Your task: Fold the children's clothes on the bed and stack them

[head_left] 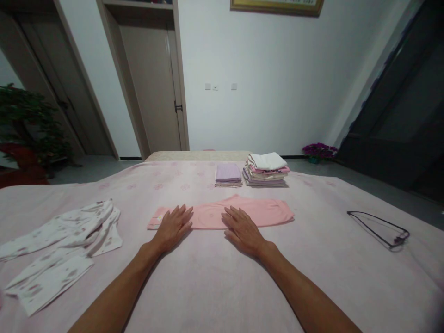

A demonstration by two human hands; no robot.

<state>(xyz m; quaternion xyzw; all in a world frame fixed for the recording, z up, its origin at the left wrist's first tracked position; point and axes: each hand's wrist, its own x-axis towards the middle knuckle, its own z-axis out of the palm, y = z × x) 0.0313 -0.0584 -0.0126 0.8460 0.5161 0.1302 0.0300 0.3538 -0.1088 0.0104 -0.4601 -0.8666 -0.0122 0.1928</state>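
Observation:
A pair of pink pants [208,216], folded lengthwise into a long strip, lies crosswise in front of me on the pink cloth [211,282]. My left hand [175,226] rests flat near the strip's left end, fingers stretched out over the fabric. Toward the middle, my right hand [242,230] also lies flat on the pants with its fingers extended. Neither hand grips anything. A small printed patch shows at the left end, partly beside my left fingers.
White patterned pajamas [76,236] lie loosely at the left. Behind the pants are a folded lilac stack [228,175] and a taller pile of folded clothes [265,171]. A black wire hanger [378,229] lies at the right. Purple flowers [319,151] stand by the wall.

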